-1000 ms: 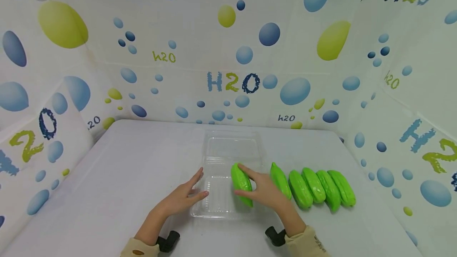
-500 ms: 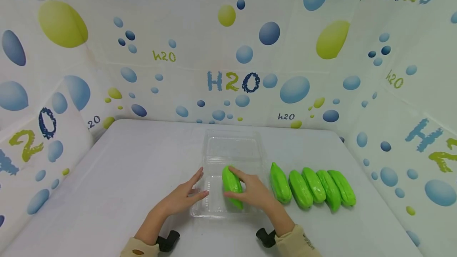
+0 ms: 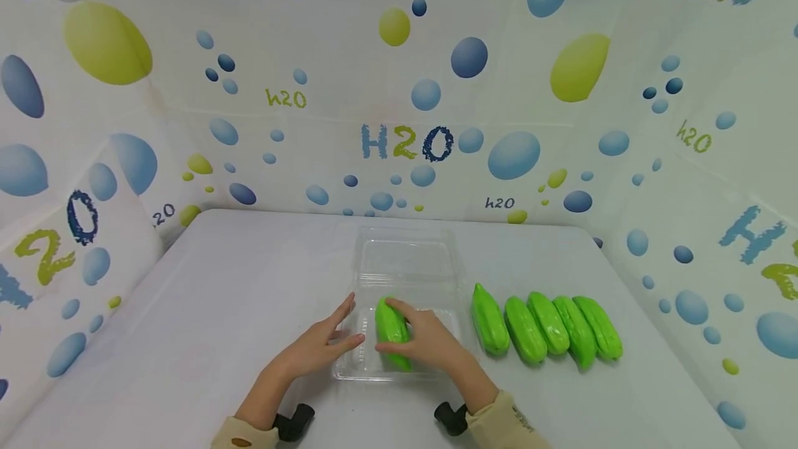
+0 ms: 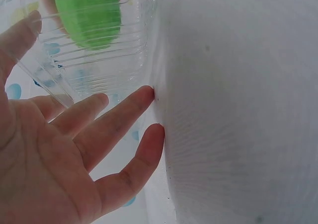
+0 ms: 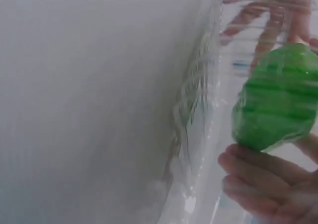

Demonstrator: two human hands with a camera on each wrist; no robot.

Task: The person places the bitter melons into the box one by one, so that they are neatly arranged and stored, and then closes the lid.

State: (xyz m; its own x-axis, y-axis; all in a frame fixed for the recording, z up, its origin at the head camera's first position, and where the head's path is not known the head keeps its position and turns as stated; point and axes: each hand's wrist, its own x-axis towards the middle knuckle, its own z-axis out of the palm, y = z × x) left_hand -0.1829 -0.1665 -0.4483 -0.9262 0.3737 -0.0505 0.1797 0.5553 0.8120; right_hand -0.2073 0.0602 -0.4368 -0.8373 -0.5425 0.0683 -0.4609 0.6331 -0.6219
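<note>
A clear plastic clamshell box (image 3: 430,296) lies on the table with its lid folded back, away from me. My right hand (image 3: 427,341) grips a glossy, bright green, elongated vegetable (image 3: 389,328) between thumb and fingers, over the left half of the box's base. In the right wrist view the green vegetable (image 5: 278,97) shows through the ridged clear wall. At the box's left edge is my left hand (image 3: 318,345), its fingers spread and its thumb apart. In the left wrist view that hand (image 4: 74,149) holds nothing, and its fingers are beside the box wall.
Several similar green vegetables (image 3: 526,331) lie in a row on the white table (image 3: 237,310), right of the box. Black wrist-worn devices (image 3: 294,423) hang under both wrists. A patterned curtain (image 3: 330,54) encloses the table's back and sides.
My right hand has moved left and slightly toward me with the green vegetable, from the box's right half to its left half. The left hand has stayed in place.
</note>
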